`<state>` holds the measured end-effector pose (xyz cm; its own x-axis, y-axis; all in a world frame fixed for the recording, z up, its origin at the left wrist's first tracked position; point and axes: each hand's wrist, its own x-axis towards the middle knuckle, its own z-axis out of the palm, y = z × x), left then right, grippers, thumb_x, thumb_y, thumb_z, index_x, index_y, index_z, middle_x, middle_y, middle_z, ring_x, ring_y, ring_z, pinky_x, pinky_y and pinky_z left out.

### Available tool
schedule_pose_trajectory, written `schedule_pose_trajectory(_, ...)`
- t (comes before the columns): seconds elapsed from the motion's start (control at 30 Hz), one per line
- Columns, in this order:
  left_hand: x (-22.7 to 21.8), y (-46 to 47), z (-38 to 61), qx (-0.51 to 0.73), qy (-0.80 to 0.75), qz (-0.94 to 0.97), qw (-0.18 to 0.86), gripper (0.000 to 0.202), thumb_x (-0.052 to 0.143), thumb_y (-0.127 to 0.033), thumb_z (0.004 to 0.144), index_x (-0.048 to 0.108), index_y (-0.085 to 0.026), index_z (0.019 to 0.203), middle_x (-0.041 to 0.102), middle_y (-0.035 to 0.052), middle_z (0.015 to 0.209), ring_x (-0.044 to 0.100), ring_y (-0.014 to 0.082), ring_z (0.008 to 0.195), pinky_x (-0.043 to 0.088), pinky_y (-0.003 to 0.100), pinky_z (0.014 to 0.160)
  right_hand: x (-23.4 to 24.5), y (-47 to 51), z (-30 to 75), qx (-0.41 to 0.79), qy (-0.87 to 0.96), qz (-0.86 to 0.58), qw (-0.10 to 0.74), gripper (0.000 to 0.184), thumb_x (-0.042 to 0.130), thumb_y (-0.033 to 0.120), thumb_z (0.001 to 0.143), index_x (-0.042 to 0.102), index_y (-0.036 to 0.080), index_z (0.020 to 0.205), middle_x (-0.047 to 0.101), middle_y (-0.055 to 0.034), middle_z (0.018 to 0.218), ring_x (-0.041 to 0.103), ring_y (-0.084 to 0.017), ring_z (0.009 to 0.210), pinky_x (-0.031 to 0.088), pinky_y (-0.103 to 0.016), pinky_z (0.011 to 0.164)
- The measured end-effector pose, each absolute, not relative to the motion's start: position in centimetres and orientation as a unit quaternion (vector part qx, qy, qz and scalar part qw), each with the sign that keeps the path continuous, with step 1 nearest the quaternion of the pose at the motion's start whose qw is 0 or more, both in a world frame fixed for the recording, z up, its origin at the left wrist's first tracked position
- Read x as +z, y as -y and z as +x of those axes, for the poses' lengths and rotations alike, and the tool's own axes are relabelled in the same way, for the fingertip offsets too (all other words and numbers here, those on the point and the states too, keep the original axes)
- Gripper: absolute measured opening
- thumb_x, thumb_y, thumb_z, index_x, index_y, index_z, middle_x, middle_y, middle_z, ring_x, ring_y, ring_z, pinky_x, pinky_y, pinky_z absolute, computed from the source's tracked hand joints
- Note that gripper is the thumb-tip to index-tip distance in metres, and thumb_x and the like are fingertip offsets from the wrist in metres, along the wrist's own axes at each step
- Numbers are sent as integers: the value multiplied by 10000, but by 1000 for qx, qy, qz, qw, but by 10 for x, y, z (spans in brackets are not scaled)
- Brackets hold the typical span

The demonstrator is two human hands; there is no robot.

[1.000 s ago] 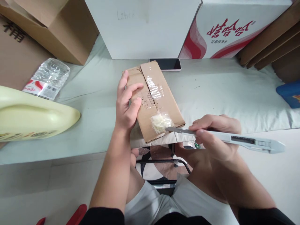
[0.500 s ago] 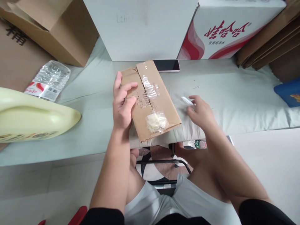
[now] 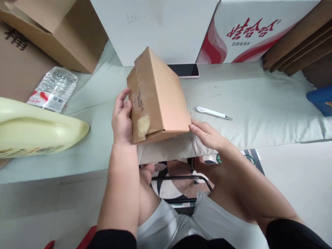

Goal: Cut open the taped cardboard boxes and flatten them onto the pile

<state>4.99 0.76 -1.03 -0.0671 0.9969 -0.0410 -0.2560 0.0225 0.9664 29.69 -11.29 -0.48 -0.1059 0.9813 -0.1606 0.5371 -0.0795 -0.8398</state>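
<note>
A brown cardboard box (image 3: 169,93), tilted above the cloth, has tape and a pale yellowish patch on its left-hand face. My left hand (image 3: 123,119) is closed on the box's left edge, with the thumb and fingertips against the cardboard. At its lower right corner, my right hand (image 3: 207,135) pinches the box with the fingertips; part of that grip is hidden. Just beyond the right hand lies a white utility knife (image 3: 212,112) on the cloth, its blade end pointing right.
Behind the box are a phone (image 3: 185,70) and white cartons (image 3: 160,31). To the left stand a pale yellow jug (image 3: 38,128), a clear plastic bottle (image 3: 53,88) and an open carton (image 3: 77,38). Folded cardboard (image 3: 298,41) and a blue object (image 3: 320,100) are at right.
The box has turned, so its taped face now points left and a plain side shows. My right hand has let go of the utility knife and moved onto the box's corner.
</note>
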Motion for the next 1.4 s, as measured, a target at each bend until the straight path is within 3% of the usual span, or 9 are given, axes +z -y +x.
schedule_pose_trajectory(0.17, -18, -7, 56, 515, -399, 372, 661, 537, 804, -562, 745, 647, -336, 1207, 762, 11, 1153, 674, 314, 1260, 579, 456, 1030, -18, 113, 300, 390, 607, -520, 458, 600, 583, 708, 931, 508, 268, 1332, 659, -114, 1347, 648, -258, 1250, 544, -437, 1064)
schedule_pose_trajectory(0.27, -18, -6, 60, 481, -372, 352, 712, 564, 837, -560, 692, 646, -315, 1164, 761, 24, 1110, 628, 358, 1342, 568, 490, 1038, -22, 113, 301, 386, 587, -519, 487, 634, 685, 672, 879, 422, 305, 1324, 672, -86, 1282, 684, -232, 1154, 609, -387, 907)
schedule_pose_trajectory(0.43, -10, -5, 57, 472, -328, 369, 731, 468, 742, -386, 704, 643, -289, 1151, 754, 11, 1113, 599, 367, 1383, 520, 546, 1118, -19, 115, 301, 392, 525, -573, 493, 966, 678, 808, 782, 231, 377, 1523, 693, -62, 1216, 726, -224, 962, 622, -369, 715)
schedule_pose_trajectory(0.57, -6, -5, 55, 482, -348, 344, 727, 437, 618, -321, 739, 641, -283, 1174, 734, 20, 1244, 619, 321, 1361, 510, 526, 1147, -22, 112, 304, 364, 495, -569, 547, 952, 735, 777, 763, 284, 420, 1522, 704, -27, 1132, 713, -211, 910, 611, -367, 739)
schedule_pose_trajectory(0.77, -14, -4, 61, 473, -510, 446, 563, 342, 807, -252, 674, 730, -220, 1006, 729, 84, 1268, 677, 326, 1241, 562, 440, 1039, -32, 110, 308, 337, 434, -568, 613, 860, 866, 540, 780, 353, 419, 1460, 565, 51, 832, 623, -167, 736, 542, -289, 628)
schedule_pose_trajectory(0.9, -21, -3, 58, 464, -511, 510, 514, 352, 852, -465, 763, 739, -166, 911, 681, 144, 1336, 598, 348, 1362, 465, 441, 1159, -34, 110, 309, 310, 434, -591, 606, 818, 856, 513, 798, 364, 419, 1445, 575, 36, 884, 626, -171, 764, 565, -314, 663)
schedule_pose_trajectory(1.03, -28, -2, 58, 454, -462, 425, 633, 591, 675, -686, 890, 649, -194, 1216, 723, 107, 1244, 556, 349, 1429, 456, 465, 1154, -36, 107, 310, 286, 457, -598, 593, 878, 868, 505, 776, 346, 405, 1474, 638, -33, 1126, 683, -240, 1014, 614, -430, 871)
schedule_pose_trajectory(1.23, -25, -3, 61, 567, -402, 433, 574, 677, 680, -792, 796, 686, -239, 1187, 717, 65, 1299, 491, 335, 1501, 392, 452, 1239, -33, 106, 309, 289, 456, -594, 597, 894, 854, 506, 789, 322, 368, 1495, 627, -66, 1245, 673, -262, 1146, 609, -482, 990)
schedule_pose_trajectory(1.4, -28, -3, 59, 537, -335, 557, 537, 657, 569, -845, 829, 759, -282, 1110, 739, 74, 1283, 469, 315, 1525, 352, 431, 1277, -34, 107, 309, 258, 467, -623, 572, 842, 853, 509, 777, 392, 346, 1462, 549, -85, 1418, 621, -282, 1258, 555, -521, 1095)
